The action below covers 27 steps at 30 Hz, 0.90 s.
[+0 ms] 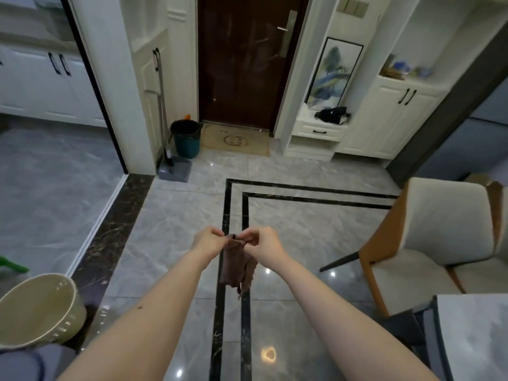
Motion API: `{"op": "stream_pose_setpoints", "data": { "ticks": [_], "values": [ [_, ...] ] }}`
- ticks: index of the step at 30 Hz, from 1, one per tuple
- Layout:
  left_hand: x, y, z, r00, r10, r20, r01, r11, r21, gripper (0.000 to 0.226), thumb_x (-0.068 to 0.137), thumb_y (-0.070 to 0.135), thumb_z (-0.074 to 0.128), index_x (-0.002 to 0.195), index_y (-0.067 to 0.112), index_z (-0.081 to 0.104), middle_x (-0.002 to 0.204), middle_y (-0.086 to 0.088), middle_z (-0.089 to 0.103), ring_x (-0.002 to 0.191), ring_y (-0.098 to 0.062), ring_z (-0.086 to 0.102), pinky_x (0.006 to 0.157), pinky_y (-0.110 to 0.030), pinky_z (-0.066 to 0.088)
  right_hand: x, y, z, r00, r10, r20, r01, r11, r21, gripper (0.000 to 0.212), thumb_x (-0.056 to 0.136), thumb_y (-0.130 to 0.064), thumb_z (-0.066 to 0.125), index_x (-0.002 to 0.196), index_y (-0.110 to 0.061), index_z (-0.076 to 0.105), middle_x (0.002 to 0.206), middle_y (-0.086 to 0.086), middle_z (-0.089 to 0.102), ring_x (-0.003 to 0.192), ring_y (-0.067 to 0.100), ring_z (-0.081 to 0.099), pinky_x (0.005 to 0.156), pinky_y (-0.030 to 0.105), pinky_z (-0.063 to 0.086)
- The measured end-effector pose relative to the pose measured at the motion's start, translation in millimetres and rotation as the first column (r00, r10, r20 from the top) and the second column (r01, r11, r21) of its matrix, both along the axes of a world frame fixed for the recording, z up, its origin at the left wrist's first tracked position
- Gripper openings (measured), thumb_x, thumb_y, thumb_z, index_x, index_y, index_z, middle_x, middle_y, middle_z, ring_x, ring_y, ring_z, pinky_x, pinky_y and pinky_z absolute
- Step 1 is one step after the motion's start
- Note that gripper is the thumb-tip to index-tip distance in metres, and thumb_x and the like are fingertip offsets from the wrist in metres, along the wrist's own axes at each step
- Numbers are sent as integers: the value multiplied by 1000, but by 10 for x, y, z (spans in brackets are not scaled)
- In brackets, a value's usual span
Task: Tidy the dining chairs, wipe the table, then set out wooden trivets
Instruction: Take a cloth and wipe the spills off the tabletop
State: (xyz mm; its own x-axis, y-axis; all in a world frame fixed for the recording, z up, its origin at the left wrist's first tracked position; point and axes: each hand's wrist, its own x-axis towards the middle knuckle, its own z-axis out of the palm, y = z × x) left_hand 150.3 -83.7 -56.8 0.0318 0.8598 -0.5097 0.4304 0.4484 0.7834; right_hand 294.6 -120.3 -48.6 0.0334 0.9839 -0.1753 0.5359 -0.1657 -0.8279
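Both arms reach forward over the grey marble floor (170,221), and the two hands meet at the top edge of a small brown cloth (236,268). The left hand (210,240) pinches the cloth's upper left corner between thumb and fingers, and the right hand (264,243) pinches the upper right corner just beside it, fingers curled around the fabric. The cloth hangs limp and crumpled below the two grips, in the air above the double black inlay stripe (233,204) that runs across the floor. At the lower right corner of the view the grey stone corner of the dining table (472,334) shows, well apart from the cloth. Just beyond that table corner stands a dining chair (442,229) with a cream seat and back and an orange-brown shell, turned partly away from the table. To the lower left a pale round bin (35,309) sits on the floor near the dark border strip. Farther off, a dark wooden door (247,64) faces the view with a tan doormat (236,141) in front of it, and a teal bucket (187,138) and a grey dustpan (176,167) stand at the left of the mat.
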Motion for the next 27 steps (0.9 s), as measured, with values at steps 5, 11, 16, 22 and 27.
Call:
{"op": "stream_pose_setpoints", "data": {
  "ticks": [5, 11, 16, 22, 27],
  "values": [
    [458, 834, -59, 981, -188, -55, 190, 981, 30, 19, 85, 15, 60, 66, 16, 61, 77, -7, 60, 84, -25, 59, 77, -32, 47, 453, 712, 40, 996, -84, 14, 84, 996, 17, 29, 80, 10, 55, 102, -1, 71, 97, 11, 72, 83, 11, 64, 73, 11, 49],
    [1052, 1956, -120, 947, -322, -6, 322, 947, 10, 14, 86, 14, 57, 75, 8, 64, 75, -9, 59, 74, -20, 54, 67, -29, 41, 975, 1682, 69, 982, -183, 43, 181, 982, 51, 30, 80, 10, 53, 101, -1, 71, 98, 14, 72, 69, -5, 56, 65, 3, 43],
    [1666, 2851, -84, 879, -476, -40, 477, 879, 6, 25, 93, 16, 52, 71, 11, 61, 66, -5, 55, 64, -15, 51, 60, -24, 39, 1493, 2392, 195, 944, -328, 29, 326, 944, 51, 29, 79, 8, 54, 97, -5, 73, 92, 8, 72, 75, 4, 61, 73, 13, 49],
    [2593, 3601, -50, 789, -586, -183, 597, 802, 5, 35, 93, 29, 54, 63, 11, 57, 64, -6, 55, 67, -20, 51, 59, -27, 36, 2220, 3037, 203, 916, -401, -31, 402, 915, 37, 32, 78, 12, 49, 93, -5, 72, 91, 10, 73, 87, 17, 69, 83, 26, 55],
    [3475, 4147, -63, 715, -684, -145, 691, 722, 2, 22, 91, 23, 57, 75, 12, 65, 75, -6, 59, 73, -19, 52, 68, -27, 40, 3063, 3539, 190, 892, -453, -9, 452, 888, 88, 31, 78, 13, 49, 95, -1, 71, 92, 15, 73, 72, 0, 64, 68, 7, 47]
  ]
}}
